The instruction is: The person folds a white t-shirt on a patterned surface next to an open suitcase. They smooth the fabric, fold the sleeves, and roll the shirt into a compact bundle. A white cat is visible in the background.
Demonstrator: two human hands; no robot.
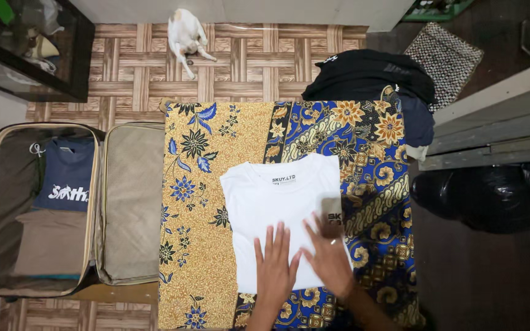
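- a folded white t-shirt (277, 208) lies on a patterned batik cloth (216, 153), on the seam where the cloth's yellow half meets its blue half, with both of the person's hands on its near end.
- the left hand (274, 263) rests flat on the shirt's lower middle, fingers spread and pointing away from the person; nothing is pinched.
- the right hand (329, 257) lies just beside it, flat too, fingers fanned and angled up towards the left, at the shirt's lower right edge (the two hands nearly touch at the thumbs).
- the shirt reaches away from the hands: its collar end is the far end and its folded bottom sits under the palms, so the long axis runs from near to far, almost square to the cloth's edges.
- one short sleeve juts out on the shirt's left side; the right side is folded in, leaving a straight edge.
- beyond the cloth's far right corner sits a heap of dark clothes (375, 76).
- to the left an open suitcase (38, 208) holds a folded navy shirt (65, 181) and a folded tan garment (50, 242).
- a white and tan cat (186, 34) sits on the woven-pattern floor (253, 67) at the far side.
- a black bag (486, 196) lies on the right.
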